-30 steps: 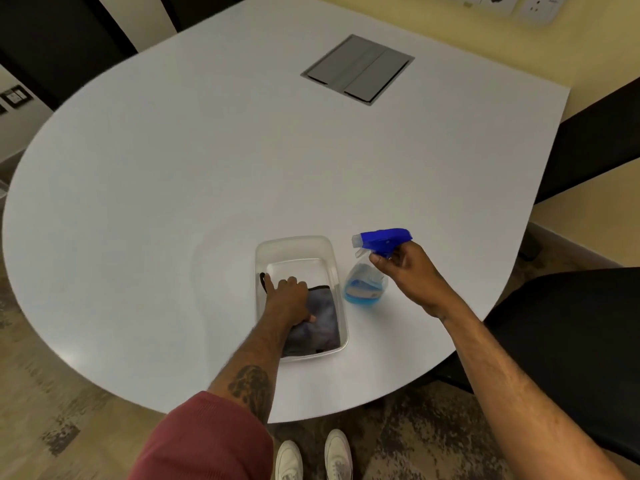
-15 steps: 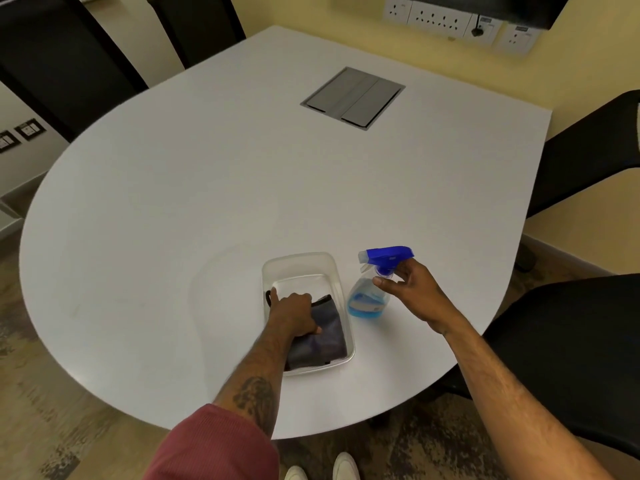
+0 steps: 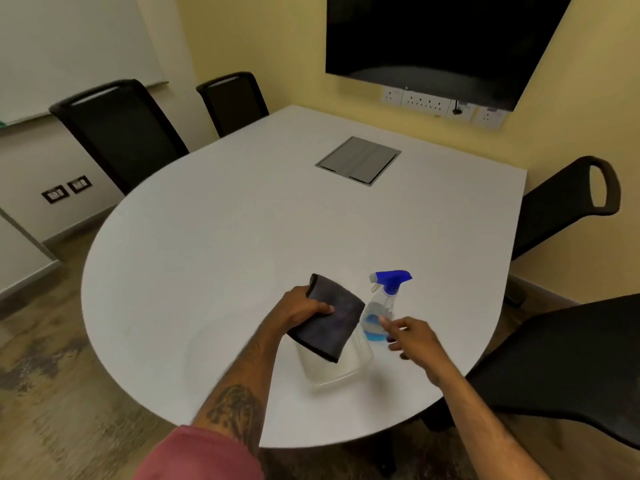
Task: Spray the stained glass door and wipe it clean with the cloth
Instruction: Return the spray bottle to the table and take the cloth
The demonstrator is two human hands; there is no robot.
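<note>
Head view now looks higher into the room than a moment ago, and your hands have changed their work. Your left hand [image 3: 301, 308] has lifted the dark grey folded cloth [image 3: 329, 323] out of the clear plastic tub [image 3: 332, 377]. Half a second ago this hand only pressed on the cloth inside the tub. Now the fingers are curled over the top edge of the cloth, and it hangs above the tub, free of it.

Your right hand [image 3: 412, 336] has let go of the clear spray bottle with blue trigger head and blue liquid [image 3: 384, 306]. Before, it held the neck under the trigger. Now its fingers are spread and relaxed just beside the lower part of the bottle, and I cannot tell if one fingertip touches it. The bottle stands upright on the white rounded table [image 3: 242, 237], just beside the tub.

So the cloth is ready, but the sprayer is not yet in hand. No glass door is in view, so I judge that spraying is still some way off.
</note>
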